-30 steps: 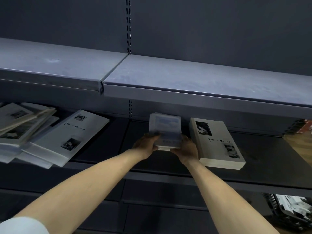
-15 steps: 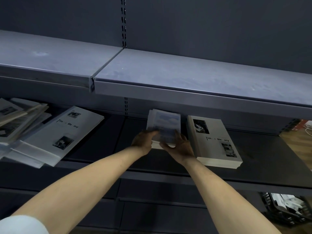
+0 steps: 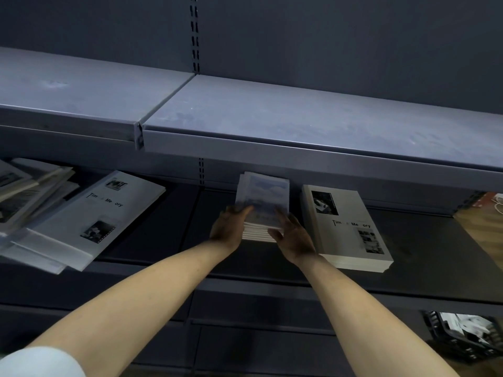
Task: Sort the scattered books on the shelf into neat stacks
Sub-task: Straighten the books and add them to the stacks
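A small stack of bluish-covered books (image 3: 263, 194) lies in the middle of the dark lower shelf (image 3: 424, 246). My left hand (image 3: 230, 227) holds the stack's near left corner, thumb over the top cover. My right hand (image 3: 292, 235) lies with spread fingers on the near right part of the top cover. To the right lies a neat stack of white "Time Memory" books (image 3: 345, 227). At the far left, a loose heap of white books (image 3: 89, 216) lies askew, partly past the shelf's front edge.
A grey upper shelf (image 3: 299, 123) overhangs the books. A slotted upright (image 3: 194, 34) runs up the back wall. A dark crate (image 3: 468, 338) with white items stands at the lower right, beside a wooden floor (image 3: 481, 221).
The small stack has been set down further in on the shelf. My right hand has slid from the stack's side onto its top cover with fingers spread.
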Tool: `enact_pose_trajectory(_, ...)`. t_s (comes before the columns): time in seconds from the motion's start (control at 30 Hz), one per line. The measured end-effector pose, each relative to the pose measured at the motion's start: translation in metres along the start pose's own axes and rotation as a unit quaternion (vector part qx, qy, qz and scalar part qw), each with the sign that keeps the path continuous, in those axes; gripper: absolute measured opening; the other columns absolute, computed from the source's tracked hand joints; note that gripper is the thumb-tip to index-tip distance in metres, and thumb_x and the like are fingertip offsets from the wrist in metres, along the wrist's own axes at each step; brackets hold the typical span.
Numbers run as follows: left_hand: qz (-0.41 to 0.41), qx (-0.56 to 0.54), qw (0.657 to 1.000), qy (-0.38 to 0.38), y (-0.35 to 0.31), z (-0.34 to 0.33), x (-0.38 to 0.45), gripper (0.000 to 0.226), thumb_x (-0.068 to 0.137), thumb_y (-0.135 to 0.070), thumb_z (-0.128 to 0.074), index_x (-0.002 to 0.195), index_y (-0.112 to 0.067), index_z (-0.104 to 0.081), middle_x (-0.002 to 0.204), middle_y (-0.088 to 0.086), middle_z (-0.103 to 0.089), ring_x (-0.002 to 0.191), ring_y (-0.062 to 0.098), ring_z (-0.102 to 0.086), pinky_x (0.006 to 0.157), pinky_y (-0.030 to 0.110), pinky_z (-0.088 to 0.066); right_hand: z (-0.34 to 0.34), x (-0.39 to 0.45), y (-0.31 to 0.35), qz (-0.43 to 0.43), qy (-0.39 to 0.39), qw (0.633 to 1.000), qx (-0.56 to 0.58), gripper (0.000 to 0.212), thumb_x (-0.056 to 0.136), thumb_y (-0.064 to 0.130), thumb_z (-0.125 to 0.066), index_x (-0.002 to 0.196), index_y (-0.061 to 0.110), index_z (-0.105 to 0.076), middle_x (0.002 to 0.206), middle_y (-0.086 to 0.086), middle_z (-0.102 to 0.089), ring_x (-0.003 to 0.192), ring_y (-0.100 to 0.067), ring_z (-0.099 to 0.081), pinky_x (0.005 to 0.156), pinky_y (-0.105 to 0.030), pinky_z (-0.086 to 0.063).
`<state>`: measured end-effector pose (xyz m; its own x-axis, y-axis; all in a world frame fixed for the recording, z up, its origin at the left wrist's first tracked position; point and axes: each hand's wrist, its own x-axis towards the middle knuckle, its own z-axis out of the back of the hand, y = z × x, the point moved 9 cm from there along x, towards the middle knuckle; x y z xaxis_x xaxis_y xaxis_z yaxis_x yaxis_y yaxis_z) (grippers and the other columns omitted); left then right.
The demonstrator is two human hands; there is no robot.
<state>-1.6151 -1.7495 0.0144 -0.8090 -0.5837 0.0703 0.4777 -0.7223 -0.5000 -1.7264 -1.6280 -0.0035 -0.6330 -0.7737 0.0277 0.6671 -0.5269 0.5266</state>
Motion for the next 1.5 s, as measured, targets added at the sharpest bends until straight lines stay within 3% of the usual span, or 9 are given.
enact_pose_trajectory(0.23, -0.033, 0.0, 0.999, 0.005, -0.007, 0.004, 0.001, 0.059, 0.09, -0.042, -0.014, 0.146, -0.036, -0.032, 0.14, 0.008, -0.048, 0.118, 0.026, -0.054, 0.096, 0.042, -0.049, 0.004, 0.017, -0.004, 0.012, 0.019, 0.999, -0.023, 0.069, 0.098, 0.031, -0.055, 0.156, 0.03, -0.016, 0.155, -0.01, -0.028, 0.137, -0.03, -0.038, 0.109, -0.042, -0.039)
enact_pose_trajectory(0.33, -0.038, 0.007, 0.999, 0.001, -0.01, 0.005, 0.004, 0.044, 0.1, -0.022, -0.032, 0.143, -0.029, -0.037, 0.138, 0.011, -0.05, 0.119, 0.028, -0.054, 0.097, 0.043, -0.048, 0.005, 0.022, -0.003, 0.024, 0.033, 0.999, -0.001, 0.072, 0.096, 0.028, -0.059, 0.155, 0.03, -0.018, 0.154, -0.01, -0.026, 0.139, -0.03, -0.033, 0.112, -0.045, -0.036)
enact_pose_trajectory(0.53, -0.046, 0.007, 0.999, -0.016, -0.01, 0.003, 0.0, 0.031, 0.101, -0.021, -0.032, 0.128, -0.025, -0.045, 0.129, 0.008, -0.051, 0.109, 0.026, -0.057, 0.088, 0.035, -0.049, 0.0, 0.019, -0.004, 0.012, 0.049, 0.999, 0.001, 0.075, 0.096, 0.038, -0.057, 0.154, 0.039, -0.01, 0.163, -0.01, 0.0, 0.149, -0.034, -0.01, 0.118, -0.047, -0.025)
enact_pose_trajectory(0.67, -0.048, 0.056, 0.997, -0.008, -0.01, 0.0, 0.001, 0.047, 0.091, -0.029, -0.06, 0.133, -0.022, -0.039, 0.131, 0.009, -0.054, 0.111, 0.027, -0.059, 0.084, 0.037, -0.052, -0.002, 0.015, -0.003, 0.008, 0.049, 0.999, 0.016, 0.09, 0.082, 0.072, -0.052, 0.152, 0.045, -0.002, 0.162, -0.003, 0.001, 0.147, -0.033, -0.016, 0.116, -0.049, -0.029)
enact_pose_trajectory(0.8, -0.053, 0.057, 0.997, -0.012, -0.01, 0.007, 0.011, 0.053, 0.091, -0.033, -0.063, 0.134, -0.015, -0.037, 0.119, 0.008, -0.063, 0.104, 0.026, -0.063, 0.077, 0.033, -0.049, -0.005, 0.025, -0.005, -0.042, 0.023, 0.997, 0.06, 0.102, 0.07, 0.092, -0.039, 0.15, 0.045, 0.002, 0.156, -0.007, -0.017, 0.142, -0.035, -0.029, 0.107, -0.055, -0.038)
enact_pose_trajectory(0.97, -0.063, 0.011, 0.998, -0.017, -0.007, 0.008, 0.018, 0.039, 0.092, -0.02, -0.064, 0.123, -0.015, -0.041, 0.119, 0.009, -0.059, 0.097, 0.018, -0.061, 0.076, 0.029, -0.046, -0.005, 0.026, 0.004, -0.03, 0.014, 0.997, 0.069, 0.1, 0.083, 0.071, -0.052, 0.156, 0.026, 0.0, 0.146, -0.002, -0.024, 0.131, -0.025, -0.041, 0.103, -0.041, -0.044)
enact_pose_trajectory(1.2, -0.07, 0.027, 0.995, -0.069, 0.003, 0.0, 0.023, 0.028, 0.104, -0.03, -0.039, 0.127, -0.023, -0.053, 0.113, -0.01, -0.055, 0.072, -0.009, -0.051, 0.058, 0.001, -0.038, -0.002, 0.016, 0.007, -0.029, -0.016, 0.998, 0.05, 0.096, 0.088, 0.064, -0.053, 0.156, 0.021, -0.001, 0.152, -0.007, -0.026, 0.13, -0.028, -0.044, 0.1, -0.042, -0.046)
enact_pose_trajectory(1.37, -0.068, 0.056, 0.991, -0.104, 0.004, 0.003, 0.024, 0.034, 0.1, -0.048, -0.04, 0.104, -0.02, -0.058, 0.093, -0.005, -0.063, 0.068, -0.002, -0.059, 0.06, 0.017, -0.047, -0.001, 0.019, 0.005, -0.029, -0.008, 0.998, 0.053, 0.096, 0.086, 0.065, -0.055, 0.156, 0.028, 0.0, 0.153, -0.009, -0.027, 0.13, -0.03, -0.046, 0.1, -0.047, -0.047)
enact_pose_trajectory(1.5, -0.082, 0.045, 0.994, -0.058, 0.002, -0.006, 0.027, 0.017, 0.104, -0.032, -0.036, 0.117, -0.03, -0.047, 0.114, -0.005, -0.057, 0.07, -0.015, -0.059, 0.062, 0.016, -0.045, -0.002, 0.021, 0.005, -0.03, 0.001, 0.999, 0.041, 0.095, 0.088, 0.062, -0.054, 0.156, 0.027, 0.002, 0.154, -0.01, -0.024, 0.131, -0.03, -0.045, 0.101, -0.042, -0.045)
